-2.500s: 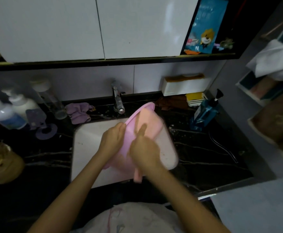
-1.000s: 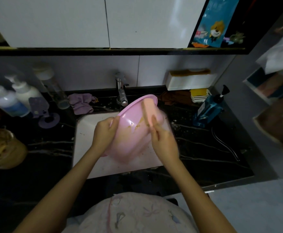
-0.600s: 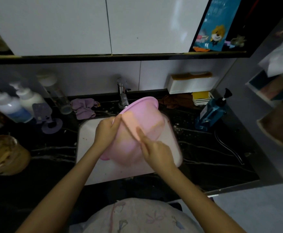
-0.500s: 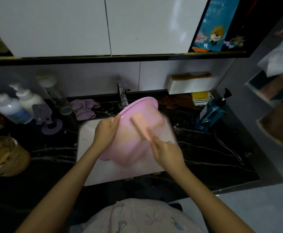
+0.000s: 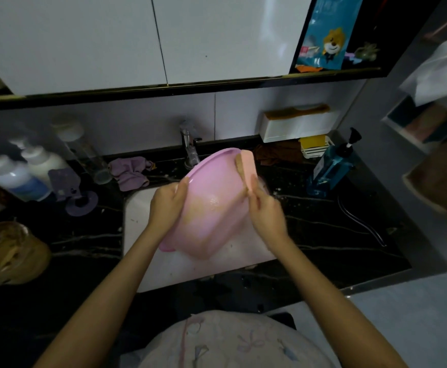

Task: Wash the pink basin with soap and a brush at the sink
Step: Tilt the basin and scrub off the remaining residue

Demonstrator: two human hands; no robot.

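Since half a second ago the brush has slid from the middle of the basin's outer wall up to its far right rim. White pump bottles and a purple cloth sit on the dark counter at left. The left hand grips the left rim of the pink basin, fingers curled over the edge. The basin is held tilted above the white sink, its wet underside towards the person. The right hand has its fingers wrapped round the brush's lower end. A blue dispenser stands at right.
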